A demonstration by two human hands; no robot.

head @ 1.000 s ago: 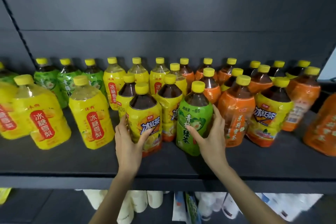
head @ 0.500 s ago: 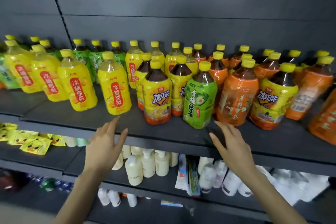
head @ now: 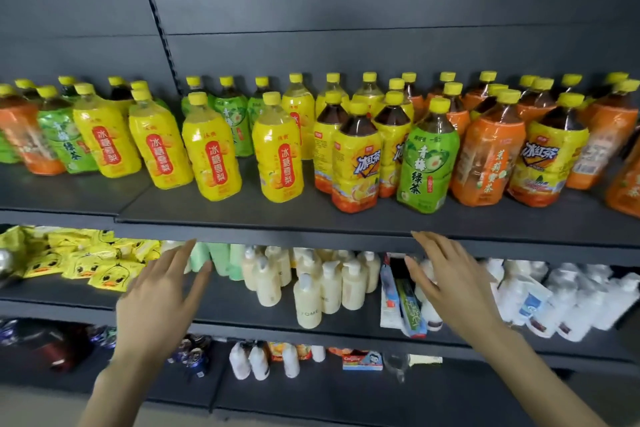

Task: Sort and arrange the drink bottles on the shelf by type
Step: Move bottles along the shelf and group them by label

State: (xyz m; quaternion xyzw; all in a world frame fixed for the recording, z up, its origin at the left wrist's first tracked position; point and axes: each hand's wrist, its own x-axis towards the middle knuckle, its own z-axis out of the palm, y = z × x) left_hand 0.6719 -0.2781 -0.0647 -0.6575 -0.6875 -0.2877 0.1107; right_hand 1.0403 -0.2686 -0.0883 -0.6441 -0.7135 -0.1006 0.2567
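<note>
**Just released: green tea left among the iced teas**

Moments ago gripped by both hands, the green tea bottle [head: 428, 152] and iced black tea bottle [head: 356, 163] now stand free at the shelf [head: 221, 215] front. The left hand [head: 159, 298] and right hand [head: 453, 284] have dropped below its edge, fingers spread, empty. Sorting looks unfinished.

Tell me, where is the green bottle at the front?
In the head view, the green bottle stands right of centre at the shelf's front, between a yellow iced-tea bottle and an orange bottle.
</note>
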